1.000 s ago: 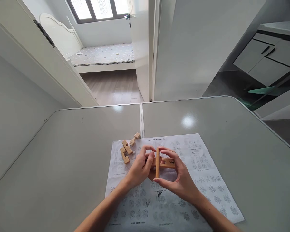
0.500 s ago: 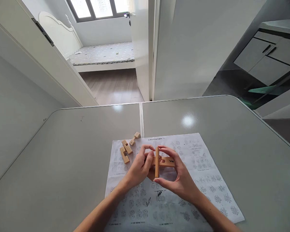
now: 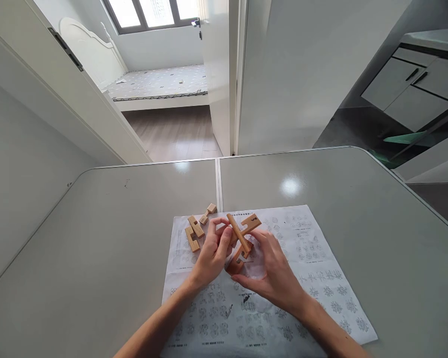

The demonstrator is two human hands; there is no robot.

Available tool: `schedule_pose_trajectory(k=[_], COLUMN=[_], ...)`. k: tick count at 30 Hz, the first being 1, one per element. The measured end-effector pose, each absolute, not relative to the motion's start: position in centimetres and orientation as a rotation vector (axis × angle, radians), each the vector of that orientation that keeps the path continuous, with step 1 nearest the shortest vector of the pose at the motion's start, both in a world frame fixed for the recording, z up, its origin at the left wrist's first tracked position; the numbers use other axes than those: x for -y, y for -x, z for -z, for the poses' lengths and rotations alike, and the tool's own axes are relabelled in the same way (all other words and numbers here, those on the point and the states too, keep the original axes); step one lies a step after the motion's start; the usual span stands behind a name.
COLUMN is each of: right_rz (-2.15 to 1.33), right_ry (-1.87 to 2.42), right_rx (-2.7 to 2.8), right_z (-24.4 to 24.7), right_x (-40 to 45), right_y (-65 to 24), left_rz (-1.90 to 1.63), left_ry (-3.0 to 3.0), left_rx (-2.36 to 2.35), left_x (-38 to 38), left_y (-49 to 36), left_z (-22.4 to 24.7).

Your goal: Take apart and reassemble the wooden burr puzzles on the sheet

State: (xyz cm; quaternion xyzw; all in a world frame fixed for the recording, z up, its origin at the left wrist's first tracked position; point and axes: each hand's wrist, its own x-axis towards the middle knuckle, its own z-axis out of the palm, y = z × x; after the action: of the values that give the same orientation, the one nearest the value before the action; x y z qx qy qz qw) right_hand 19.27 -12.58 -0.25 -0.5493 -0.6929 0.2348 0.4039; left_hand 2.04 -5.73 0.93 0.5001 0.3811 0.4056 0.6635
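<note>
Paper (image 3: 321, 293): printed sheet covered with small drawings, flat on the tabletop (image 3: 97, 258), under both hands.
Right hand (image 3: 281, 273): thumb and fingers set wide apart beside the wooden pieces; whether a fingertip touches them, I cannot tell.
Left hand (image 3: 211, 253): closed, pinching the crossed wooden pieces between thumb and fingers.
Wooden pieces: above the paper, between the hands; a notched lower block (image 3: 236, 263) slants underneath, a narrow stick (image 3: 239, 233) lies tilted across, and a block with a dark mark (image 3: 252, 224) points up and right.
Loose blocks (image 3: 196, 226): beyond the left hand, near the paper's far left corner, two of them notched.
Door (image 3: 218, 74): standing open past the tabletop.
Bed (image 3: 160, 82): through the doorway, below a window (image 3: 157, 12).
</note>
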Motion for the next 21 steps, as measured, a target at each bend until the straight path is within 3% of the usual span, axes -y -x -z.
schedule_pose_trajectory(k=[21], right_rz=[-0.525], right_ry=[1.433], right_rx=[1.834], right_z=[-0.19], right_x=[12.33], right_y=[-18.64], left_rz=[-0.913], left_ry=[-1.236], left_rx=[-0.886], left_x=[5.91], left_y=[-2.15], left_z=[-1.19])
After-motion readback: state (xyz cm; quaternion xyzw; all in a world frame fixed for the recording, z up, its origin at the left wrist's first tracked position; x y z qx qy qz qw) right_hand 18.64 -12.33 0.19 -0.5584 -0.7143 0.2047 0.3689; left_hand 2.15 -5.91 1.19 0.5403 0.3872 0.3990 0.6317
